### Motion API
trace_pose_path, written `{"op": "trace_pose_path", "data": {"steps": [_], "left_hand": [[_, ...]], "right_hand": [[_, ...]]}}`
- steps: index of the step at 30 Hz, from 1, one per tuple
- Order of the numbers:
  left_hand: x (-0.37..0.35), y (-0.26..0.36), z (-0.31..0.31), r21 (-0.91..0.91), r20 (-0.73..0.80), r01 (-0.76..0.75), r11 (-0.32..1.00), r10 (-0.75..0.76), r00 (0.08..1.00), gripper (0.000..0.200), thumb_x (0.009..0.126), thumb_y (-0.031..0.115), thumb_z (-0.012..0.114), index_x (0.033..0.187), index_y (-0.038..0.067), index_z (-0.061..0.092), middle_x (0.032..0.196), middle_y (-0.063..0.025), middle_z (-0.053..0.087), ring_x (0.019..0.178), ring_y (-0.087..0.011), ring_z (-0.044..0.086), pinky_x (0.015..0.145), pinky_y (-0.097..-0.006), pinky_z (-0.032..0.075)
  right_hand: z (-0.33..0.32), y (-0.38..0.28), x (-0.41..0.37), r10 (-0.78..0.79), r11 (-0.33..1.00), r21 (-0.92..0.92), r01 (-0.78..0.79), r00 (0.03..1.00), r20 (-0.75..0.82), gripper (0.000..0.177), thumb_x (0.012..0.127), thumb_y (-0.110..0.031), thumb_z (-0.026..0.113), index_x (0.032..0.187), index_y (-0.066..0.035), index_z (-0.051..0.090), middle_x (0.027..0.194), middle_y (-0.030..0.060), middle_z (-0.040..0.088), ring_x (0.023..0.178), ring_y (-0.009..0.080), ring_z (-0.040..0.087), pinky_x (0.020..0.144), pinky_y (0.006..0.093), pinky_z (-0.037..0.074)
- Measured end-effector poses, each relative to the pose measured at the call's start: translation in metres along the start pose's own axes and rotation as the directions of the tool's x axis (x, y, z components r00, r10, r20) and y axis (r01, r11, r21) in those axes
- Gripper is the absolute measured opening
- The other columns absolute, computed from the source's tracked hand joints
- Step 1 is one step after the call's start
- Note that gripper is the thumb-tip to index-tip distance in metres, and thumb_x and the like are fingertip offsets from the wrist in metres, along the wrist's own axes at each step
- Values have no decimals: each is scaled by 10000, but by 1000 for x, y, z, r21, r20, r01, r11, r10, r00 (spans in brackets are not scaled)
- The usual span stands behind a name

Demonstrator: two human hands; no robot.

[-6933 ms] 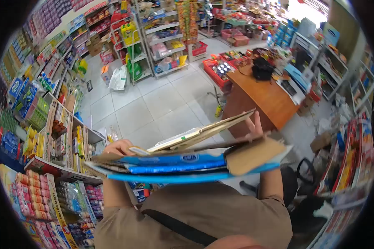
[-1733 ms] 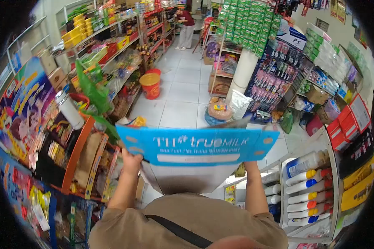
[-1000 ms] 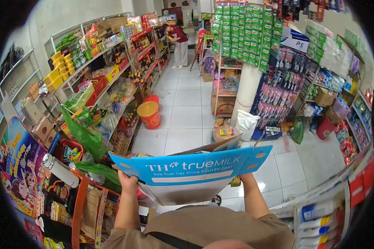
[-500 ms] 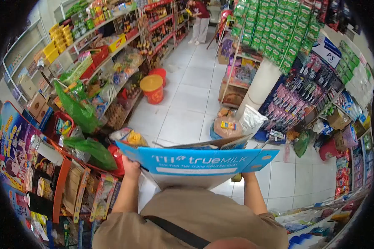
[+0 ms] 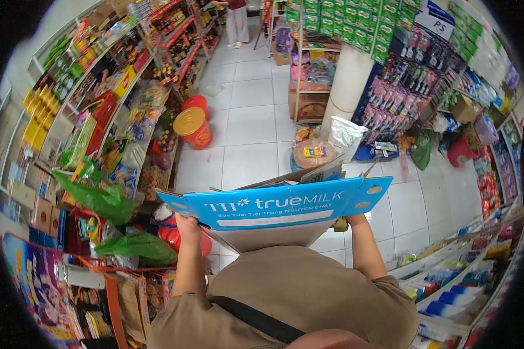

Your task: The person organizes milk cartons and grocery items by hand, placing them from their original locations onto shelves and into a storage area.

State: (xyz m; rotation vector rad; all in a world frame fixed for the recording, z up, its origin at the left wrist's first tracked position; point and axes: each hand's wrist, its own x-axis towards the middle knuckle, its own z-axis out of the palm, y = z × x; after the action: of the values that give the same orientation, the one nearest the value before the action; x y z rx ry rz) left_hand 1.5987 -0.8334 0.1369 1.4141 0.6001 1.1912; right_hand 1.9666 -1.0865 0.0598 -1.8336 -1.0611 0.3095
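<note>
A large blue and white cardboard box (image 5: 273,205), printed "TH true MILK", is held against my front at belly height. Its top flaps stand up and hide most of what is inside. My left hand (image 5: 187,227) grips the left side of the box near a dark slot. On the right side, my right hand (image 5: 355,220) holds the box, its fingers mostly hidden behind the flap. A small olive-green item (image 5: 340,224) shows beside the right hand.
A tiled aisle (image 5: 250,122) runs ahead between shelves (image 5: 140,87) and a white pillar (image 5: 346,81). Buckets (image 5: 193,128) stand at its left; a silvery bag (image 5: 344,138) lies by the pillar. Green bags (image 5: 137,247) hang nearby. A person (image 5: 237,23) stands far ahead.
The view has turned and moved slightly forward; the buckets and pillar sit farther left and the distant person is partly cut off. Both hands still hold the box, which is tilted a little differently.
</note>
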Motion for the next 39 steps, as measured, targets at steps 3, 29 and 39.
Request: {"op": "trace_pose_path", "data": {"steps": [3, 29, 39], "left_hand": [[22, -6, 2, -6, 6, -14, 1000, 14, 1000, 881, 653, 646, 668, 1176, -8, 393, 1062, -68, 528, 975, -169, 527, 858, -315, 428], [11, 14, 25, 32, 26, 62, 998, -62, 998, 874, 647, 644, 668, 1187, 17, 388, 1063, -60, 531, 988, -169, 523, 866, -319, 424], [-7, 17, 8, 19, -149, 50, 999, -46, 988, 792, 614, 616, 722, 1064, 1, 501, 966, -37, 586, 879, -138, 570, 753, -286, 476]], "right_hand": [[23, 37, 1, 105, 890, 449, -74, 994, -43, 330, 906, -239, 474, 1198, -86, 469, 1208, 87, 494, 1129, 220, 446, 992, 374, 350], [4, 33, -6, 168, 862, 479, -163, 985, 33, 297, 917, -245, 461, 1169, -87, 470, 1128, 91, 516, 1062, 219, 472, 958, 386, 364], [36, 92, 17, 57, 967, 245, -73, 996, 72, 320, 925, -245, 459, 1194, -72, 456, 1153, 92, 506, 1075, 211, 465, 964, 381, 366]]}}
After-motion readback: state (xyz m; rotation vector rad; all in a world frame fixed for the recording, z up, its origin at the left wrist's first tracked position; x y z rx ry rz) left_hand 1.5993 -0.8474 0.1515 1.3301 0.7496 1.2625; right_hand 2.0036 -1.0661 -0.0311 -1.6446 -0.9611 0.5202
